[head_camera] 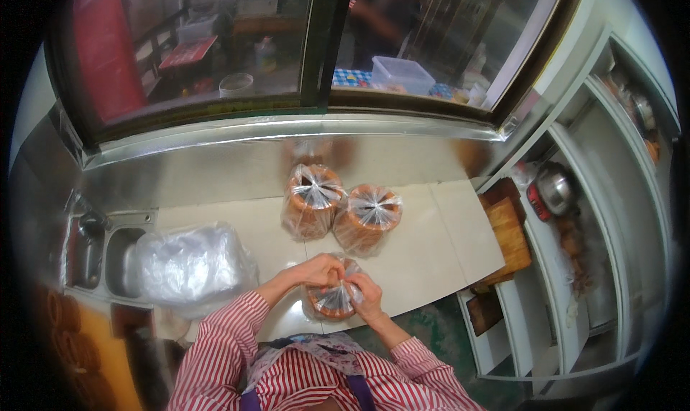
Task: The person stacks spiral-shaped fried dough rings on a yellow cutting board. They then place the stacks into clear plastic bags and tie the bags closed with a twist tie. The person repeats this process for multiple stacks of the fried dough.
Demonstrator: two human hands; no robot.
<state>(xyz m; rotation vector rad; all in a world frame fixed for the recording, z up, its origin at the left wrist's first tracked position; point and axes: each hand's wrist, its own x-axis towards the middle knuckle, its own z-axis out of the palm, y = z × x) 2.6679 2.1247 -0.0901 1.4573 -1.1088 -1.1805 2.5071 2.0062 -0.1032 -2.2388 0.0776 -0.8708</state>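
Note:
A round orange-brown pot, perhaps of clay, stands under clear plastic film near the counter's front edge. Above its top, my left hand pinches the gathered film from the left. From the right, my right hand grips the same film, its fingertips close to the left ones. Just beyond stand two similar pots wrapped in clear plastic, one at the left and one at the right, with the film gathered over their tops. A thick stack of clear plastic bags lies to my left.
A steel double sink is set in the counter at the left. A steel-clad wall and a sliding window run along the back; a person stands beyond the glass. At the right are wooden boards and white shelves holding a metal bowl.

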